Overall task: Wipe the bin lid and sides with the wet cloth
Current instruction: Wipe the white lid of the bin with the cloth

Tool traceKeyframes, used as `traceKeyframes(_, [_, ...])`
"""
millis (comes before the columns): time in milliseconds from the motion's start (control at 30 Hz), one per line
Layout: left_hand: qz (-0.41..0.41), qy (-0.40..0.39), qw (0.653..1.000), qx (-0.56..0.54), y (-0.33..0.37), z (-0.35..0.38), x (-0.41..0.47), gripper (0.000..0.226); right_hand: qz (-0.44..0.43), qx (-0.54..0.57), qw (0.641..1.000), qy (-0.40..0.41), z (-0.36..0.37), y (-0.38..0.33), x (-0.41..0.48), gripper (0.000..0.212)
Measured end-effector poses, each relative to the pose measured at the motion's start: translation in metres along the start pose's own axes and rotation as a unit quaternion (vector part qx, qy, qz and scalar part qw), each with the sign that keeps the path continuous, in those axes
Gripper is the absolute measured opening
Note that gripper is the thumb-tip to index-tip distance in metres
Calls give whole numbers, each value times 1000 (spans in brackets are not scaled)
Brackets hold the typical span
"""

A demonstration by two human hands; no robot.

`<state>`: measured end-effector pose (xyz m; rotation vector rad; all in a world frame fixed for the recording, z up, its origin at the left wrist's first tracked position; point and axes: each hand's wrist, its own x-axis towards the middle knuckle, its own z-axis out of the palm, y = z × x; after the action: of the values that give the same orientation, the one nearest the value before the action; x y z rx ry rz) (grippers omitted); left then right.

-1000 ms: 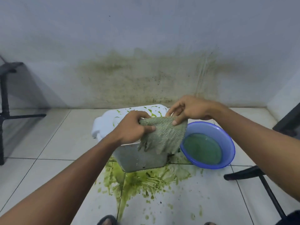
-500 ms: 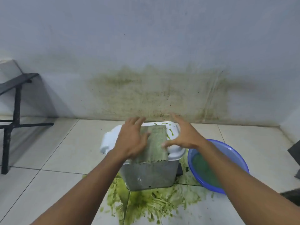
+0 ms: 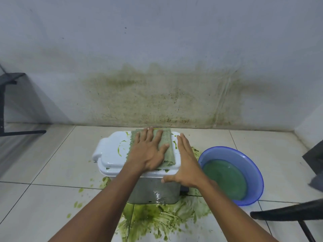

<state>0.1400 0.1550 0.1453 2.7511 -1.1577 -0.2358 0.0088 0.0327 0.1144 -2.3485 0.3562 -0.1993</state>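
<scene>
The bin (image 3: 152, 193) sits in a green spill (image 3: 157, 219); a hard stroke could skid it into the basin (image 3: 232, 152) just beside it. On its lid (image 3: 110, 154) lies the cloth (image 3: 167, 144), pressed flat by the left hand (image 3: 148, 152), fingers spread straight. The right hand (image 3: 187, 168), fingers straight too, rests along the lid's right edge. A chair leg (image 3: 286, 213) crowds the right.

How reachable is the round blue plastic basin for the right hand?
Probably yes. The right hand, open and empty at the white plastic bin lid's right edge, has the round blue plastic basin just beside it, nothing between.
</scene>
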Motion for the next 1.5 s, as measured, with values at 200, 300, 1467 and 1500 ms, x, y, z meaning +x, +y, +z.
traceKeyframes(200, [76, -1, 997, 18, 12, 6, -20, 67, 11, 40, 999, -7, -2, -1, -3, 155])
traceKeyframes(300, [71, 11, 997, 14, -22, 3, -42, 64, 4, 15, 1000, -7, -1, 2, -3, 155])
traceKeyframes(1467, [69, 8, 997, 23, -44, -4, -38, 72, 0, 26, 1000, 13, 5, 11, -3, 149])
traceKeyframes(1500, [45, 0, 999, 21, -49, -7, -28, 70, 0, 23, 1000, 10, 4, 9, -3, 150])
